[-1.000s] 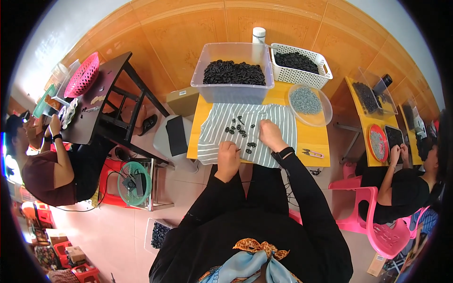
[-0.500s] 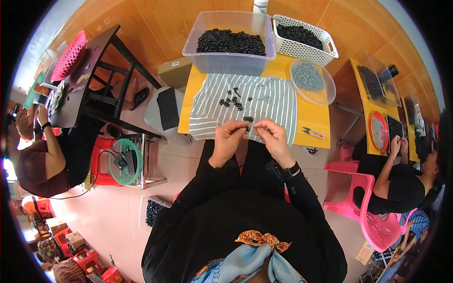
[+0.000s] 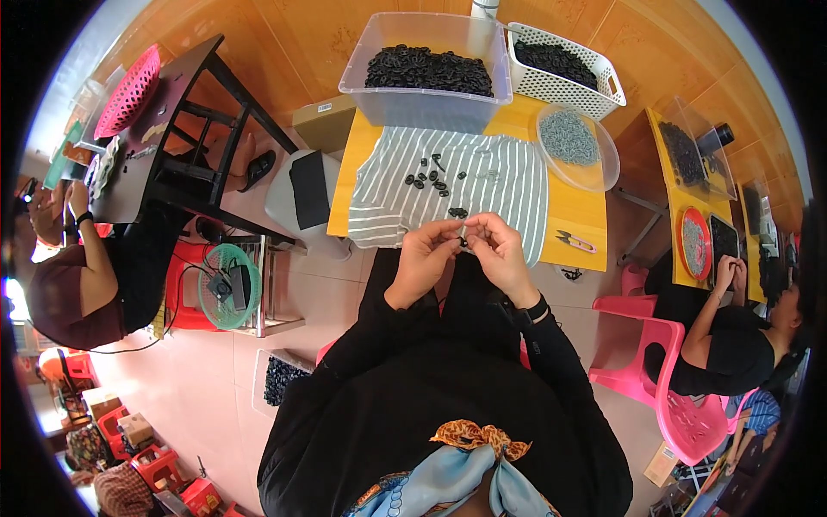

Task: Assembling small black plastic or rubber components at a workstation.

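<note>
At the near edge of the striped cloth (image 3: 517, 198), my left hand (image 3: 425, 261) and my right hand (image 3: 501, 258) meet fingertip to fingertip, both closed. My left hand pinches a small black part (image 3: 463, 243). A small pale grey piece (image 3: 463, 231) shows at my right fingertips, partly hidden by the fingers; its exact kind is too small to tell. Just beyond the fingers lies a small clump of black parts (image 3: 458, 212). Farther up the cloth, several loose black oval pieces (image 3: 420, 183) are scattered beside a few small grey pieces (image 3: 491, 175).
A clear bin (image 3: 426, 112) of black parts stands at the back, beside a white perforated basket (image 3: 564, 93). A round clear tray (image 3: 606, 164) holds grey metal pieces. Thread snips (image 3: 575, 242) lie on the yellow table (image 3: 568, 211). People work at tables on both sides.
My hands have come together; the fingertips now touch around the small black part and grey piece. The view has shifted slightly. The things on the cloth keep their places.
</note>
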